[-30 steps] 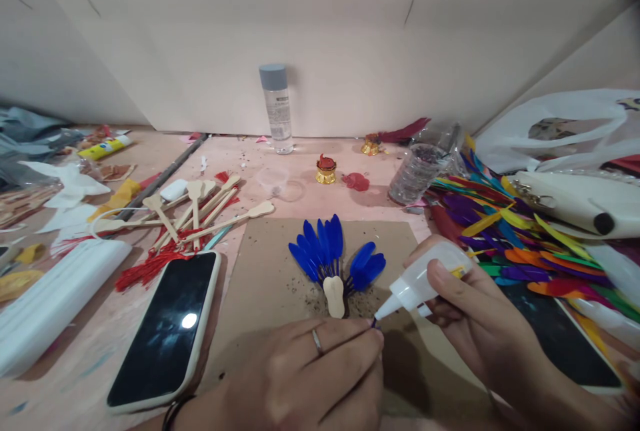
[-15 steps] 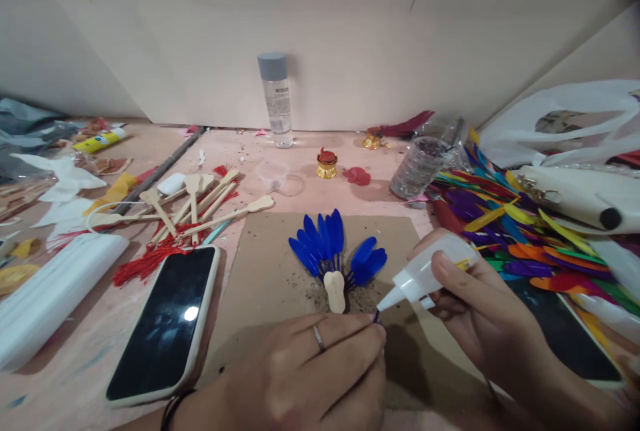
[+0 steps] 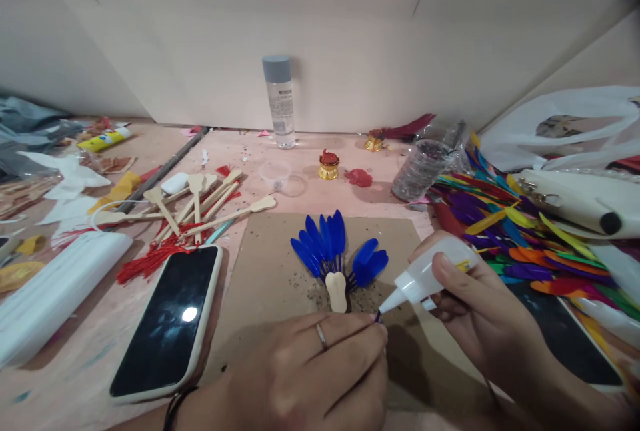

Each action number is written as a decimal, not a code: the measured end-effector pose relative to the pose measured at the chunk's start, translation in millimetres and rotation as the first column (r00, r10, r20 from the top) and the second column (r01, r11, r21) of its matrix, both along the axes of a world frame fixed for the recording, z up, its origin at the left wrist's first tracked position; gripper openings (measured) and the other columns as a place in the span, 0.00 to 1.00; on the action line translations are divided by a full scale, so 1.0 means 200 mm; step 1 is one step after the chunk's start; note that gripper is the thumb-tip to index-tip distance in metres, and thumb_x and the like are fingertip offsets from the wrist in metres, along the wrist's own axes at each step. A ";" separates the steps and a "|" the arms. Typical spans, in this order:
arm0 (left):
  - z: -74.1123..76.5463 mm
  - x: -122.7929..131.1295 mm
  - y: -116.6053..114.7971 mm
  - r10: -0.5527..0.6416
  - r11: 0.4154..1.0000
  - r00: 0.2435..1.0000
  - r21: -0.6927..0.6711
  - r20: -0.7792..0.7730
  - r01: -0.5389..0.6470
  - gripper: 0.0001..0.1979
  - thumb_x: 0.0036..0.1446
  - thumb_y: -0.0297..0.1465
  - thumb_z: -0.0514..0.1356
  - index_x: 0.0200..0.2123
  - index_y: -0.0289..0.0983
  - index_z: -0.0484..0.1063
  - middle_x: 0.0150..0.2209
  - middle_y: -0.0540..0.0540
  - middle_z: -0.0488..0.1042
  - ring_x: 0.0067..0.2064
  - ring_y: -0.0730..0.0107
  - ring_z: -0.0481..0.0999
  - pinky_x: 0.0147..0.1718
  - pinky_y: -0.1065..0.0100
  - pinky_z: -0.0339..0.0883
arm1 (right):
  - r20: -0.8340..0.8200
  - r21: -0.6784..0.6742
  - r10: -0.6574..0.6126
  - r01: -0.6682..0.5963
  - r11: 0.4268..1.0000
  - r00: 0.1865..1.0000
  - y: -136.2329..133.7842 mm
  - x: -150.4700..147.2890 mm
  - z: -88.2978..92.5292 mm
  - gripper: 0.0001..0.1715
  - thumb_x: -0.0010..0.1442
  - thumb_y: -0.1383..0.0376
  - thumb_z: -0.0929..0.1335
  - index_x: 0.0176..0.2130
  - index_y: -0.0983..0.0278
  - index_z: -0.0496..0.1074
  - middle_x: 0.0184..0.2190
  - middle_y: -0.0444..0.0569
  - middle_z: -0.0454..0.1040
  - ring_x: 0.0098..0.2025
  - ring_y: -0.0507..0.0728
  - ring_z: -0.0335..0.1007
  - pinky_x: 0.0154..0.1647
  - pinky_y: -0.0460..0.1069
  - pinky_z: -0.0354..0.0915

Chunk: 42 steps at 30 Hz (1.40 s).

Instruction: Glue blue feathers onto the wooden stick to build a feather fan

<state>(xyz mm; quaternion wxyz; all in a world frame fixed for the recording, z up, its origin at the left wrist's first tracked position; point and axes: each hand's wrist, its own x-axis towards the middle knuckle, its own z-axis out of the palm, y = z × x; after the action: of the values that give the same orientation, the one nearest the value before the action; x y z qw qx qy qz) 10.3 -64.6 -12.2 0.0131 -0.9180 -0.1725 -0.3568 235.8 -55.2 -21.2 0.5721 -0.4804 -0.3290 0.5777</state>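
My right hand (image 3: 480, 311) grips a translucent white glue bottle (image 3: 425, 274), tilted with its narrow nozzle pointing down to the left. The nozzle tip is at the dark stem of what looks like a feather (image 3: 378, 317), pinched in the fingertips of my left hand (image 3: 310, 371); the rest of it is hidden. Beyond my left hand, blue feathers (image 3: 325, 241) fan out around the head of a small wooden handle (image 3: 337, 291), whose lower end my fingers cover. Further blue feathers (image 3: 369, 263) form a separate cluster on its right. All this lies on a brown cardboard sheet (image 3: 265, 257).
Wooden sticks (image 3: 197, 201) with red tassels and a phone (image 3: 167, 321) lie on the left. Many coloured feathers (image 3: 530, 237) are heaped on the right, partly over another dark-screened device (image 3: 565, 337). A clear bottle (image 3: 280, 104), gold ornament (image 3: 329, 164) and plastic cup (image 3: 420, 167) stand behind.
The view has shifted very slightly. Both hands keep almost the same pose, with the nozzle still at the stem.
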 end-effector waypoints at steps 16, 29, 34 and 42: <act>-0.02 0.00 0.00 -0.012 1.000 1.000 0.012 0.016 0.012 0.16 0.72 0.20 0.52 0.40 0.30 0.81 0.41 0.43 0.87 0.45 0.66 0.86 0.46 0.69 0.83 | 0.024 0.001 -0.001 0.001 1.000 1.000 -0.01 0.01 -0.01 0.19 0.52 0.51 0.81 0.28 0.56 0.73 0.21 0.41 0.63 0.21 0.51 0.50 0.21 0.50 0.46; -0.02 -0.01 0.00 -0.046 0.999 0.999 0.005 -0.024 0.046 0.15 0.72 0.21 0.53 0.42 0.30 0.81 0.43 0.42 0.87 0.46 0.65 0.86 0.49 0.69 0.82 | 0.013 0.006 0.013 -0.013 1.000 1.000 -0.02 0.01 0.00 0.18 0.53 0.52 0.80 0.28 0.57 0.74 0.21 0.42 0.64 0.21 0.52 0.51 0.22 0.49 0.45; -0.04 0.00 0.02 -0.034 0.999 0.999 0.011 0.003 0.034 0.12 0.69 0.20 0.56 0.41 0.29 0.81 0.42 0.41 0.87 0.47 0.65 0.86 0.50 0.68 0.82 | 0.034 0.021 0.038 -0.038 0.999 0.999 -0.01 0.01 -0.01 0.16 0.56 0.52 0.79 0.28 0.55 0.74 0.21 0.42 0.62 0.21 0.53 0.48 0.22 0.51 0.43; -0.02 0.01 0.03 -0.066 0.998 0.998 0.023 0.001 0.066 0.16 0.69 0.19 0.53 0.39 0.29 0.82 0.41 0.41 0.87 0.45 0.64 0.87 0.49 0.68 0.82 | 0.019 0.003 0.035 -0.035 0.999 0.999 -0.01 0.01 0.00 0.18 0.54 0.51 0.80 0.27 0.56 0.74 0.20 0.41 0.62 0.21 0.52 0.48 0.21 0.50 0.43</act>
<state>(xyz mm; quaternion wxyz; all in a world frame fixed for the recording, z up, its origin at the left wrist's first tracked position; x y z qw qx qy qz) 11.5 -58.0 -17.1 0.0116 -0.9226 -0.1383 -0.3600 237.5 -57.9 -22.0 0.5595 -0.4792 -0.3438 0.5823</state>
